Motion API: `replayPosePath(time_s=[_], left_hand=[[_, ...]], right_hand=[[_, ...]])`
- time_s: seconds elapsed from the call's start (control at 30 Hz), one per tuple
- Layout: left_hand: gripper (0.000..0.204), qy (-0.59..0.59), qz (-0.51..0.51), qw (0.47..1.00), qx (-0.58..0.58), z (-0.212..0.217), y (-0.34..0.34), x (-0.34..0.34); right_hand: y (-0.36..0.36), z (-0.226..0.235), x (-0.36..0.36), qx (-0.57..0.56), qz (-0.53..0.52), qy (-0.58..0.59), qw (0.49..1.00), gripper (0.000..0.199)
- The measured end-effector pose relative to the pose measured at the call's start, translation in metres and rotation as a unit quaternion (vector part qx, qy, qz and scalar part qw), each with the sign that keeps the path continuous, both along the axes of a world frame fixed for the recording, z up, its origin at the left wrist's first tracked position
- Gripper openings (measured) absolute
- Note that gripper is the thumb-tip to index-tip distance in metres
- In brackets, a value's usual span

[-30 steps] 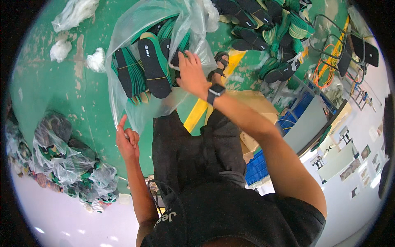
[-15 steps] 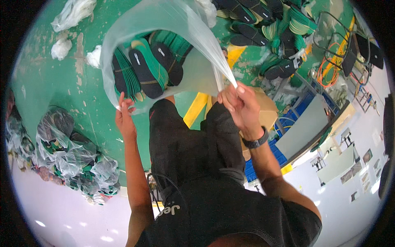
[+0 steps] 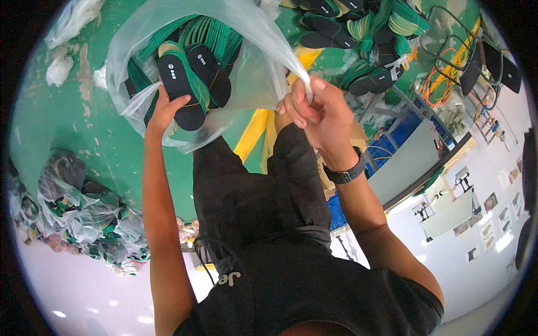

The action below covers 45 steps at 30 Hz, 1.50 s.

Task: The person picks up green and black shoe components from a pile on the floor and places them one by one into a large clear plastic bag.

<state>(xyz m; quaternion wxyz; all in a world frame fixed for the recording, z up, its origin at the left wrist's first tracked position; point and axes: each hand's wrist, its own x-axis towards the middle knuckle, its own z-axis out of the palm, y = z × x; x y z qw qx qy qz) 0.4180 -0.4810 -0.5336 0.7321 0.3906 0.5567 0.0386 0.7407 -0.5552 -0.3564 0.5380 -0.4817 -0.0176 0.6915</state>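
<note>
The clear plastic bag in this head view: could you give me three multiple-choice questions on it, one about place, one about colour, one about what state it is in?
1. Where are the other filled clear bags piled?
A. on the green floor at the person's left
B. on a shelf at the right
C. on the person's lap

2. What colours are the insoles inside the held bag?
A. red and white
B. black and green
C. all yellow

3. How is the bag held?
A. lying flat, untouched
B. tied shut with string
C. gripped by both hands

Answers:
1 A, the pile lies on the floor at the picture's left.
2 B, black faces with green edges show through the plastic.
3 C, the left hand grips one edge and the right hand pinches the gathered plastic.
</note>
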Motion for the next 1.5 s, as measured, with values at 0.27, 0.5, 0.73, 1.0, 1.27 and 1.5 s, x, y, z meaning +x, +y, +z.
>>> replayPosePath(time_s=[0.27,0.5,0.73,1.0,1.27,1.5], left_hand=[[0.113,0.014,-0.093,0.987,0.127,-0.019,-0.008,0.034],[0.112,0.141,-0.071,0.951,0.266,-0.012,-0.044,0.078],[0.1,0.176,-0.032,0.927,0.328,0.012,-0.066,0.101],[0.095,0.316,-0.017,0.844,0.432,0.01,-0.048,0.135],[0.015,0.165,0.25,0.952,0.061,0.084,-0.081,0.017],[0.02,0.109,0.408,0.906,0.036,0.223,-0.053,-0.073]], right_hand=[[0.031,-0.009,0.002,0.102,0.044,0.074,0.991,0.057],[0.033,-0.009,-0.006,0.066,0.058,0.047,0.995,0.05],[0.031,-0.011,-0.004,0.052,0.05,0.051,0.996,0.044],[0.02,-0.013,-0.01,0.026,0.094,0.036,0.995,0.048],[-0.01,-0.007,-0.039,-0.015,0.137,-0.059,0.989,0.024],[0.036,0.012,-0.057,0.074,0.099,-0.463,0.878,0.017]])
